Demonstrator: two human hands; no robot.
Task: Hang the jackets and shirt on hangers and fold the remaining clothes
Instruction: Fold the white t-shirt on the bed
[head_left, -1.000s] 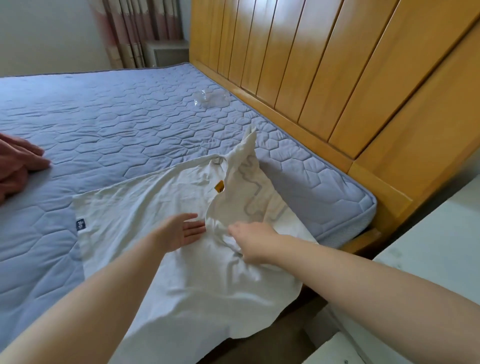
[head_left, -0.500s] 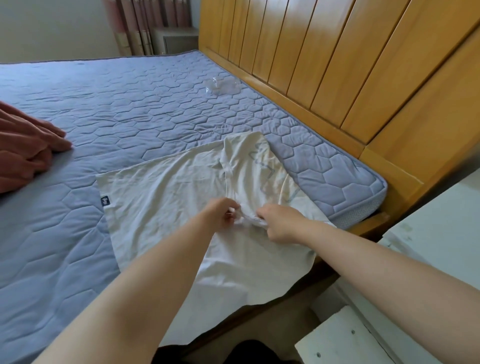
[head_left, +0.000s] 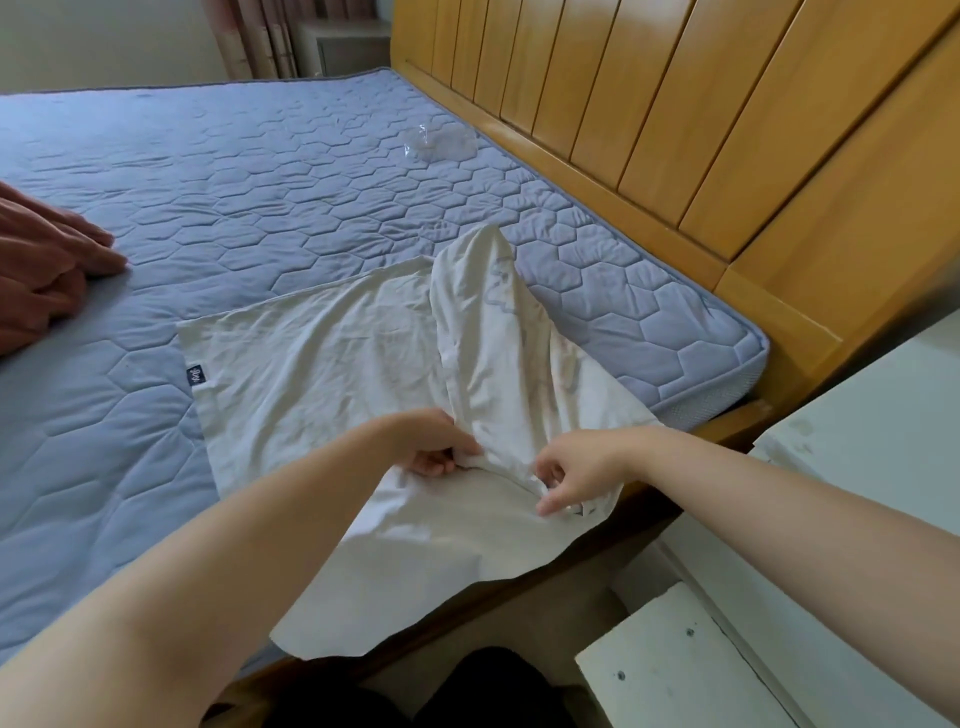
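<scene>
White garment (head_left: 322, 364) lies spread across the near corner of the blue quilted mattress (head_left: 260, 182), its lower edge hanging over the mattress's near side. One part is folded back over itself and shows a faint printed outline. The left hand (head_left: 436, 447) has its fingers curled tight, pinching a bunched fold of the garment above the mattress's near edge. The right hand (head_left: 576, 467), just beside it, pinches the same fold between thumb and bent fingers. A rust-coloured cloth (head_left: 41, 270) lies bunched at the mattress's left side. A clear plastic piece (head_left: 439, 145) rests on the mattress beside the wooden headboard (head_left: 675, 104).
</scene>
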